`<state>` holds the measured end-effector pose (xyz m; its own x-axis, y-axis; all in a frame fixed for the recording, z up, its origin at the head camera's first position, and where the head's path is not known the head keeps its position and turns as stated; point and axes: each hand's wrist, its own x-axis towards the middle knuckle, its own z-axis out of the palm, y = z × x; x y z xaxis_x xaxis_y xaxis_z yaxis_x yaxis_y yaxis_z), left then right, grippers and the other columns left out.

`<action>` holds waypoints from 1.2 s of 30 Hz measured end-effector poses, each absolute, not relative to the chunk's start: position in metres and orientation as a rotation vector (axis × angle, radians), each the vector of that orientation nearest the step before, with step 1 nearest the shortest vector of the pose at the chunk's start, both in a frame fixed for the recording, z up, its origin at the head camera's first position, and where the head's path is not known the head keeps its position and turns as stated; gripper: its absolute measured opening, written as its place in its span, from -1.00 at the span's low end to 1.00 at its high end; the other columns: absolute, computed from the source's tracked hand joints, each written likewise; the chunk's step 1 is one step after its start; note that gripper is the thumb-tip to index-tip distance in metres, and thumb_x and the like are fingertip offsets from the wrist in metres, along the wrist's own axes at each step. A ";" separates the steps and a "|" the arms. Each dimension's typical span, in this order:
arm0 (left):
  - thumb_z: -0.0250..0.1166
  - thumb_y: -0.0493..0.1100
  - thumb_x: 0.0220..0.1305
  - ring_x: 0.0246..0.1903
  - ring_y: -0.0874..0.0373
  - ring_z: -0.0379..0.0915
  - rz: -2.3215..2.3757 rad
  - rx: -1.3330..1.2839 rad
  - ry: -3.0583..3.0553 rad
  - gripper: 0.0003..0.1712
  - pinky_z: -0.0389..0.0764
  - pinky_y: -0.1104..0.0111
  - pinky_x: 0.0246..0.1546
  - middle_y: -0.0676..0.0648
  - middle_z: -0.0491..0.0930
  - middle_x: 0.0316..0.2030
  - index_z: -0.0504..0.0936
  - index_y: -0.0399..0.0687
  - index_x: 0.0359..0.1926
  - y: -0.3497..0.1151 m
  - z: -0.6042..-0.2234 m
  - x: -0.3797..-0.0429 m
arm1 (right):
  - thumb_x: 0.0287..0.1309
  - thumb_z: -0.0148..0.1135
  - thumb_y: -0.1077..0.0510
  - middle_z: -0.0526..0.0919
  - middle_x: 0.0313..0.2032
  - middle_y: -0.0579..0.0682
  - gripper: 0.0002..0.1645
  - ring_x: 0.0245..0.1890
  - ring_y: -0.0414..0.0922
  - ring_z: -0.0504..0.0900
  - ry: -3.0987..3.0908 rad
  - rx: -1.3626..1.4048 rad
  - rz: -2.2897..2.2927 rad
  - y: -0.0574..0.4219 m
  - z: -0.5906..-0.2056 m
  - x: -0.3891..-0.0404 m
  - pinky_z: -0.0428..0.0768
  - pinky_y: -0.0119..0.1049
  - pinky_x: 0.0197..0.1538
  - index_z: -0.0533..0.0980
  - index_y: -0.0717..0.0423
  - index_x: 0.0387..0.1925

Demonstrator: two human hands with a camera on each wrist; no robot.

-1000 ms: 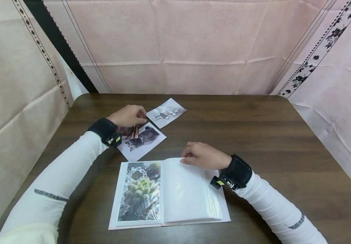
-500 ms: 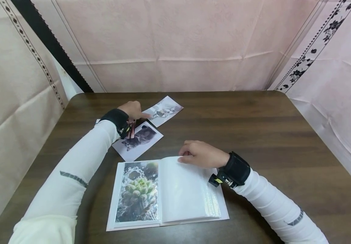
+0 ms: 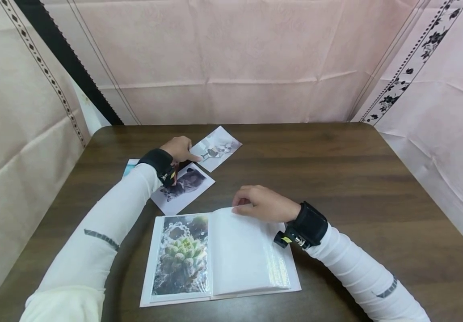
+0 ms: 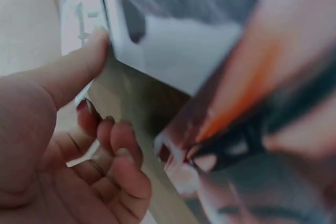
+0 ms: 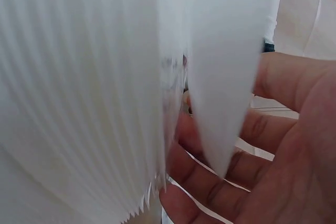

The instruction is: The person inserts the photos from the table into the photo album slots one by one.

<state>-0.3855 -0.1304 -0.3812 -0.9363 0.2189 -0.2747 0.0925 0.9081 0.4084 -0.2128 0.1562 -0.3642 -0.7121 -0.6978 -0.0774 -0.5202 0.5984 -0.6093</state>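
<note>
A photo album [image 3: 251, 255] lies open in the head view, with a succulent photo [image 3: 183, 255] in its left page. My right hand [image 3: 265, 203] holds the top of the right-hand page; in the right wrist view a translucent leaf [image 5: 223, 77] runs between thumb and fingers. At the back, my left hand [image 3: 179, 150] pinches the left corner of a pale photo [image 3: 223, 147], thumb on top. Nearer lies a cat photo [image 3: 189, 183]. In the left wrist view a colourful photo [image 4: 252, 103] sits beneath the wrist, partly overlapping the cat photo.
The album and photos rest on a brown wooden table [image 3: 316, 165]. A light-blue print corner [image 3: 129, 166] peeks out behind the left forearm. Pale cloth [image 3: 263, 62] hangs behind the table and along both sides.
My left hand has moved right, from above the colourful photo to the pale photo's corner, and the blue corner has come into sight. My right hand stays at the album page.
</note>
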 end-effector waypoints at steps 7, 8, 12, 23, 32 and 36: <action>0.37 -0.10 0.34 -0.42 0.05 0.52 0.897 0.310 2.776 -0.71 0.41 0.34 -0.46 -0.09 0.50 -0.42 0.47 -0.19 -0.34 -0.138 -0.385 -0.376 | 0.38 0.26 0.14 0.66 -0.20 -0.07 -0.85 -0.21 -0.18 0.53 2.526 -1.026 -0.848 0.155 -0.367 -0.212 0.57 -0.37 -0.07 0.68 0.07 -0.11; 0.36 -0.13 0.35 -0.39 0.04 0.58 0.960 0.298 2.769 -0.74 0.46 0.34 -0.43 -0.11 0.54 -0.40 0.47 -0.19 -0.31 -0.138 -0.385 -0.374 | 0.38 0.26 0.14 0.66 -0.20 -0.06 -0.84 -0.21 -0.18 0.52 2.523 -1.029 -0.849 0.155 -0.368 -0.212 0.57 -0.37 -0.08 0.68 0.07 -0.10; 0.31 -0.24 0.38 -0.30 -0.03 0.73 1.205 0.258 2.750 -0.77 0.70 0.23 -0.25 -0.24 0.66 -0.26 0.46 -0.26 -0.08 -0.138 -0.381 -0.366 | 0.39 0.25 0.11 0.64 -0.17 -0.05 -0.77 -0.20 -0.20 0.52 2.520 -1.029 -0.839 0.154 -0.370 -0.213 0.55 -0.39 -0.10 0.68 0.12 -0.04; -0.05 -0.20 0.59 -0.40 0.07 0.59 1.410 0.214 2.894 -0.65 0.56 0.42 -0.42 -0.27 0.50 -0.17 0.39 -0.36 0.20 -0.161 -0.374 -0.347 | 0.39 0.25 0.12 0.63 -0.17 -0.08 -0.78 -0.21 -0.22 0.52 2.491 -1.047 -0.898 0.154 -0.373 -0.215 0.54 -0.38 -0.15 0.70 0.08 -0.04; -0.14 -0.01 0.64 -0.07 -0.10 0.43 1.445 0.142 2.976 -0.52 0.47 0.18 -0.08 -0.33 0.49 0.03 0.40 -0.34 0.19 -0.184 -0.368 -0.319 | 0.40 0.24 0.13 0.63 -0.18 -0.07 -0.78 -0.25 -0.20 0.51 2.463 -1.049 -0.957 0.151 -0.377 -0.217 0.52 -0.39 -0.18 0.70 0.09 -0.05; -0.19 0.07 0.65 0.08 -0.13 0.46 1.469 0.096 2.895 -0.48 0.51 0.11 0.05 -0.34 0.45 0.20 0.30 -0.26 0.29 -0.188 -0.369 -0.311 | 0.39 0.25 0.13 0.64 -0.18 -0.08 -0.79 -0.26 -0.19 0.51 2.444 -1.044 -0.984 0.152 -0.379 -0.219 0.51 -0.40 -0.21 0.71 0.08 -0.06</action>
